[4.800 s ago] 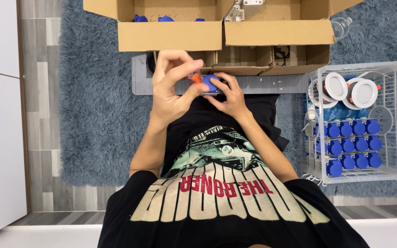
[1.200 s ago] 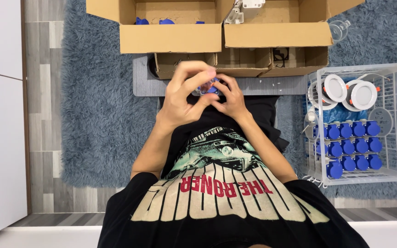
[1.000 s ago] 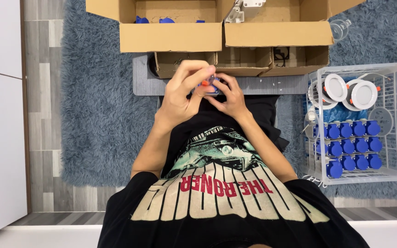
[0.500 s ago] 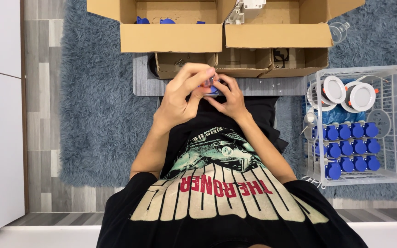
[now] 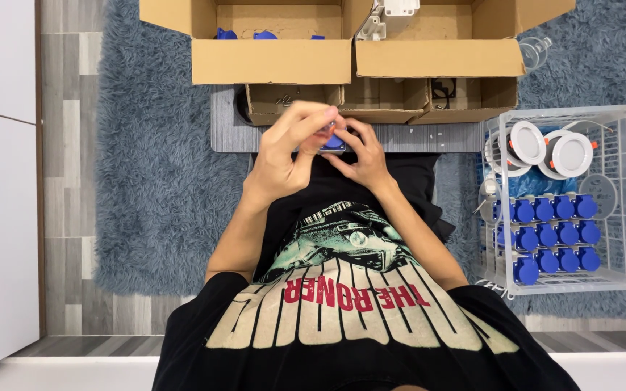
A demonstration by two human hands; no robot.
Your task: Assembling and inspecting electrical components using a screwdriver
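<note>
Both hands meet in front of my chest around a small blue part (image 5: pixel 335 142). My left hand (image 5: pixel 290 148) curls over it from the left, thumb and fingertips pinching its top. From the right, my right hand (image 5: pixel 362 158) supports it with fingertips on its side and underside. Most of the part is hidden by my fingers. The hands hover over the near edge of a grey board (image 5: pixel 226 134) that lies on the carpet.
Two open cardboard boxes (image 5: pixel 269 61) (image 5: pixel 440 58) stand beyond the board, the left one holding blue pieces (image 5: pixel 255 34). A white basket (image 5: pixel 621 217) at the right holds rows of blue caps (image 5: pixel 545 232) and two white round fittings (image 5: pixel 548 148). Blue shaggy carpet (image 5: pixel 153 181) lies underneath.
My left fingers have closed further over the blue part, and the orange bit seen earlier is now covered. Both hands stay in the same place.
</note>
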